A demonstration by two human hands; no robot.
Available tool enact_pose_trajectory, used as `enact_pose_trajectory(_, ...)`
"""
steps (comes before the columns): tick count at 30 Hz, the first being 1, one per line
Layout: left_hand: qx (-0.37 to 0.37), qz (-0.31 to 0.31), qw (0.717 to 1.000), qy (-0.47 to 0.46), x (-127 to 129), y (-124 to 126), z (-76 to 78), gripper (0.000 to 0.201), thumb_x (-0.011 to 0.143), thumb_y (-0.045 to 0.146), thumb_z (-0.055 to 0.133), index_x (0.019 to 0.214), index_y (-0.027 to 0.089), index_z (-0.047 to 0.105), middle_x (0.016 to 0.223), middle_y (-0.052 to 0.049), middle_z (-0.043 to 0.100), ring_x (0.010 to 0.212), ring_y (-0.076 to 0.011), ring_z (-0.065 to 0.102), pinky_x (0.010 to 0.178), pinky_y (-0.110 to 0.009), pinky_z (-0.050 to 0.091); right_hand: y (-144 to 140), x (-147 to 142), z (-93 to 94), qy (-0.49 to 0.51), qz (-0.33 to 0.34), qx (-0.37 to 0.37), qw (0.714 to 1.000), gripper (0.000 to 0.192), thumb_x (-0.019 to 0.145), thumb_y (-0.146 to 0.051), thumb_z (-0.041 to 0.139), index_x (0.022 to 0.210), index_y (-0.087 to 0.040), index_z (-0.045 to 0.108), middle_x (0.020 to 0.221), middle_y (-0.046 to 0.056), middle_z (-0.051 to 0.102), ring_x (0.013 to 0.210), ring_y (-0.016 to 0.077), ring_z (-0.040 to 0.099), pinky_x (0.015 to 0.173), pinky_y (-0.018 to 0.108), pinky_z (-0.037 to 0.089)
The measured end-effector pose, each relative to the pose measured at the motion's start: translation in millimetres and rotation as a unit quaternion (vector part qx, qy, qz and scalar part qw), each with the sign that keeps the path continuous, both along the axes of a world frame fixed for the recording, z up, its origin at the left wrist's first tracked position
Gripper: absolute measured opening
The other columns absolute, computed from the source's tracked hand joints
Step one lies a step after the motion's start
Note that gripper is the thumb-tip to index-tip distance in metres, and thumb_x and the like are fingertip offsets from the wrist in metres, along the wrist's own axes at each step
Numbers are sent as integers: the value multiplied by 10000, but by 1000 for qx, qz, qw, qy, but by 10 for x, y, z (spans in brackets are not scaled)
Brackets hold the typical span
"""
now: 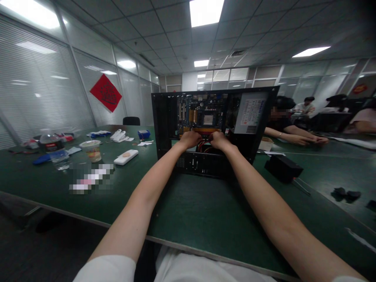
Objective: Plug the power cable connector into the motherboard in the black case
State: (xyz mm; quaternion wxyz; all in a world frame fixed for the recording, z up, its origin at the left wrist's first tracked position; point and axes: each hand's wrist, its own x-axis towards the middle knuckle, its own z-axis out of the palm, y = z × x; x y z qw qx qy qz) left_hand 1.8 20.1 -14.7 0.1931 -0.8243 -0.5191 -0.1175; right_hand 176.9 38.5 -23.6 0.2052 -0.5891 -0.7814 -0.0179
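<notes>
both hands, left hand [190, 139] & right hand [219, 140], inside pc case [164, 117]; fingers hidden, grip can't tell

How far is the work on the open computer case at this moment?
Done: the computer case stands open on the green table, with the motherboard and the power supply already inside. In hand: the left hand and the right hand are together at the red cables below the motherboard; the grip itself is too small to tell. Left: the side is still uncovered.
</notes>
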Motion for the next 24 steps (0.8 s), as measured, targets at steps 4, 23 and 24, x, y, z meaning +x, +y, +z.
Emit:
enact_pose_trajectory(4, 0, -3, 1000, 3, 4, 11, 2, 380, 1028, 355, 449, 1173, 235, 779, 1150, -125, 764, 1073, -313, 713, 867, -377, 542, 59, 22, -21, 23, -1, -1, 1000, 330, 844, -37, 627, 1126, -119, 777, 1177, 147, 760, 1143, 252, 697, 954, 274, 533)
enact_pose_trajectory(23, -37, 9, 997, -68, -34, 116, 0, 321, 981, 398, 547, 1155, 307, 802, 1139, -82, 775, 1075, -301, 714, 911, -390, 554, 121, 70, -90, 56, -9, 21, 998, 237, 882, -106, 678, 1082, -127, 804, 1107, 140, 788, 1087, 239, 723, 936, 271, 524)
enact_pose_trajectory(24, -39, 12, 997, -72, -33, 121, 3, 319, 977, 400, 553, 1158, 313, 801, 1143, -81, 774, 1076, -301, 714, 915, -393, 554, 123, 74, -92, 58, -9, 21, 998, 233, 889, -115, 675, 1082, -133, 805, 1115, 137, 787, 1095, 238, 721, 939, 269, 522)
